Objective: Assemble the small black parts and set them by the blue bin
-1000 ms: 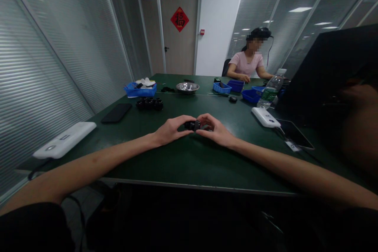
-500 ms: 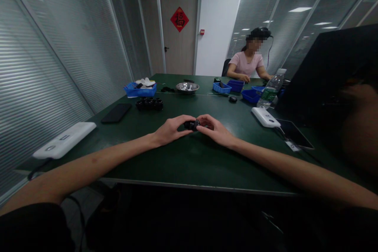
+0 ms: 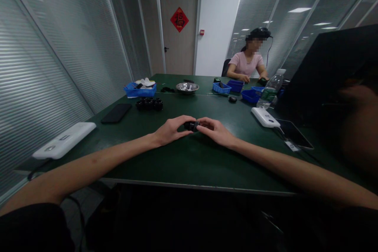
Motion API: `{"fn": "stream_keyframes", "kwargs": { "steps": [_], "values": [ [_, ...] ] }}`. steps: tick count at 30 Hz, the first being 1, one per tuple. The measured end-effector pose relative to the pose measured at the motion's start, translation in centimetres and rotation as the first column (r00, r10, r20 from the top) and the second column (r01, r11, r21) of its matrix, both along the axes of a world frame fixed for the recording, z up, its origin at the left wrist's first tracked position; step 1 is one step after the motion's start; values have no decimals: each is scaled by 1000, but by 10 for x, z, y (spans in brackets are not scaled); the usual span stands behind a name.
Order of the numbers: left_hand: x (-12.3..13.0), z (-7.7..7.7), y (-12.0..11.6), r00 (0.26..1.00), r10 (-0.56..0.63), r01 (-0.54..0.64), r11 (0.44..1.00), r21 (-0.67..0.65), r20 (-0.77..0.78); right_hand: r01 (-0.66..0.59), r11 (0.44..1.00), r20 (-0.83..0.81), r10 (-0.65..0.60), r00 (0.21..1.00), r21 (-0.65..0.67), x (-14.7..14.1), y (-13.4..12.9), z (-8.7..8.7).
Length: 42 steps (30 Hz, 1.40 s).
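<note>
A small black cylindrical part (image 3: 191, 126) is held between my two hands, low over the green table (image 3: 183, 165). Its exact kind is too small and dark to make out. My left hand (image 3: 173, 130) grips its left end, thumb below and fingers above. On its right end, the thumb and fingertips of my right hand (image 3: 216, 130) are closed. A group of several shiny black round parts (image 3: 149, 104) stands on the table beyond my left hand.
Left lie a black phone (image 3: 116, 113) and a white power bank (image 3: 65, 140). Farther back are a blue basket (image 3: 140, 91), a steel bowl (image 3: 187, 88) and blue bins (image 3: 251, 95). Right are a water bottle (image 3: 269, 90), another power bank (image 3: 265, 117) and a tablet (image 3: 295, 134). A co-worker (image 3: 246, 63) sits across.
My right hand's fingers have shifted slightly on the black part; my left hand stays in place. Across the table, the co-worker's hand has moved and now has a dark object at it.
</note>
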<state>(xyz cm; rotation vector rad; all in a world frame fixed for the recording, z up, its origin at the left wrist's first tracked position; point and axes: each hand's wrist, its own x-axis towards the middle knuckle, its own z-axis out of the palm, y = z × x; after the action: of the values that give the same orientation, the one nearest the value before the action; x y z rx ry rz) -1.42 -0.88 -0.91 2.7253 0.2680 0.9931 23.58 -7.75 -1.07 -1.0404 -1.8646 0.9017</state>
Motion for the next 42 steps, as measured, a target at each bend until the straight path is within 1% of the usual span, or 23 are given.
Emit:
{"fn": "stream_keyframes", "kwargs": {
  "steps": [7, 10, 13, 19, 22, 25, 28, 31, 34, 36, 40, 42],
  "values": [
    [1, 1, 0, 1000, -31, 31, 999, -8, -2, 10, 997, -9, -9, 1000, 83, 0, -1, 0],
    [1, 2, -1, 1000, -12, 12, 1000, 7, 16, 25, 999, 7, -25, 1000, 42, 1, 0, 0],
    [0, 2, -2, 1000, -15, 15, 1000, 9, -1, 4, 1000, 17, -4, 1000, -14, 1, 0, 0],
    [0, -3, 2, 999, -33, 33, 999, 6, 0, 8, 1000, -130, -6, 991, 11, -2, -1, 1],
    [1, -5, 3, 1000, -7, 7, 999, -42, -17, 13, 998, -113, -7, 994, 53, -2, -2, 0],
    [2, -4, 1, 999, 8, -12, 995, -102, -33, -2, 992, -85, 13, 996, 124, -2, -4, 0],
    [2, -2, -1, 1000, 14, -15, 992, -124, -4, -1, 986, -90, 16, 996, 165, -3, -6, 1],
    [2, -1, -3, 999, 14, -10, 993, -118, 34, 30, 993, -100, -19, 995, 113, -4, -5, 2],
    [1, -1, -2, 999, 17, -12, 993, -115, 40, 15, 999, -103, -10, 995, 49, -3, -3, 0],
    [1, -2, -1, 999, 21, -17, 991, -130, 27, 3, 997, -108, 5, 994, 71, -2, -2, -1],
    [2, -3, 1, 1000, 23, -21, 988, -155, 14, -2, 987, -117, 21, 993, 160, -1, -1, -3],
    [2, -3, 1, 999, 23, -19, 987, -159, 24, 3, 986, -123, 17, 992, 165, -1, -1, -4]
  ]
}}
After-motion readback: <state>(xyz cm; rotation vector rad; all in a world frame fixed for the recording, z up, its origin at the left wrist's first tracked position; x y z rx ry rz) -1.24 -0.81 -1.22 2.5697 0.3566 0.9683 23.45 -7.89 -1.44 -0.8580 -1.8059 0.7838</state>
